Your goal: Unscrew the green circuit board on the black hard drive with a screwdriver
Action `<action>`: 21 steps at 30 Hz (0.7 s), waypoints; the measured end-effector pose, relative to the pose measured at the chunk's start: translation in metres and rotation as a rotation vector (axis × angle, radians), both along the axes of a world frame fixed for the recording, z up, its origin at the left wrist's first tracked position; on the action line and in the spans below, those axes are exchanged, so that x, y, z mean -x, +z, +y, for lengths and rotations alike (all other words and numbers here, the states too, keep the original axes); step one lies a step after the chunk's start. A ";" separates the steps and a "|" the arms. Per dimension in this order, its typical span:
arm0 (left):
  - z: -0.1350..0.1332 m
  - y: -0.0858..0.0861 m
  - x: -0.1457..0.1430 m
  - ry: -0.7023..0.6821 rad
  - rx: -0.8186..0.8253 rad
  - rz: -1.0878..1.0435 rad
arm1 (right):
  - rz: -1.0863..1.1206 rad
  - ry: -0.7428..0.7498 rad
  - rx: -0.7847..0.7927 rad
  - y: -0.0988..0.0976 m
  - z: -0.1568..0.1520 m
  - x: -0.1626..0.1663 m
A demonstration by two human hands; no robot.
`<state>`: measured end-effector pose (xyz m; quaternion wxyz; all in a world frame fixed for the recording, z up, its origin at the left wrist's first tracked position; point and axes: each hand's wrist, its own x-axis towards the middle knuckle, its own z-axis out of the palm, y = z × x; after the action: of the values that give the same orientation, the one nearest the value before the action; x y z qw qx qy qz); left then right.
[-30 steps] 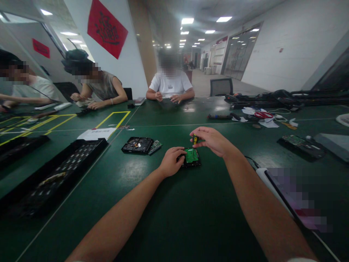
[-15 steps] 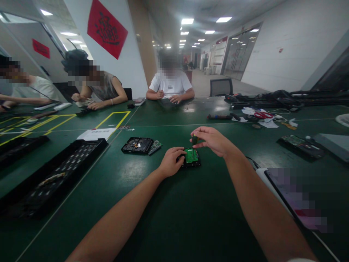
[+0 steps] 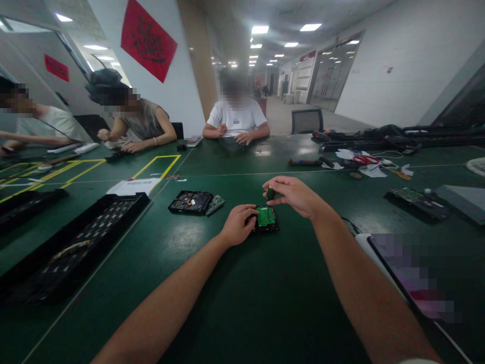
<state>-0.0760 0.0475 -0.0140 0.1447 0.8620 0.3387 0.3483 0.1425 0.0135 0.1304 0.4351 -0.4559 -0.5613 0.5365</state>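
Note:
A hard drive (image 3: 276,226) with a green circuit board (image 3: 264,216) on top lies flat on the table in front of me. My left hand (image 3: 239,225) grips its left side, fingers over the near corner of the board and thumb low along the edge. Above the board, my right hand (image 3: 293,194) pinches a screwdriver (image 3: 270,193) by its dark green and yellow handle. Its thin shaft points down, nearly upright, at the board; whether the tip sits in a screw is too small to tell.
Left of my hands lie an opened drive case (image 3: 190,201), a loose circuit board (image 3: 215,205) and a long black tray (image 3: 76,247). At right are another hard drive (image 3: 417,203) and a blurred-out screen (image 3: 405,278). Scissors (image 3: 366,160) lie farther back. Several people sit across the table.
The screwdriver handle has turned slightly between my right fingers, showing its yellow stripe differently. My left hand and the hard drive stay in place.

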 end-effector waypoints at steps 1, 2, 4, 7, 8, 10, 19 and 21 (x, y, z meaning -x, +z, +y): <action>0.000 -0.001 0.000 -0.001 0.001 0.001 | 0.005 -0.001 0.001 0.000 0.000 0.001; 0.001 -0.001 0.000 -0.001 0.002 0.002 | 0.009 -0.001 0.000 -0.001 0.001 0.001; 0.001 -0.002 0.000 -0.001 0.002 0.004 | 0.013 -0.010 -0.006 -0.002 0.001 0.002; 0.001 -0.002 0.000 -0.001 0.002 0.003 | 0.022 -0.036 -0.007 -0.002 0.001 0.002; 0.000 -0.002 0.000 -0.002 0.002 0.003 | 0.027 -0.041 -0.005 -0.002 0.000 0.001; 0.000 -0.001 0.000 -0.003 0.002 0.003 | 0.033 -0.034 -0.003 -0.001 -0.001 0.000; -0.001 0.001 0.000 0.002 0.007 0.006 | -0.020 -0.021 -0.015 0.002 -0.001 -0.001; -0.001 0.001 0.000 0.003 0.010 0.007 | -0.035 -0.036 -0.027 0.000 0.000 -0.001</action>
<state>-0.0761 0.0460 -0.0126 0.1473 0.8619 0.3421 0.3440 0.1434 0.0137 0.1305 0.4411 -0.4692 -0.5677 0.5129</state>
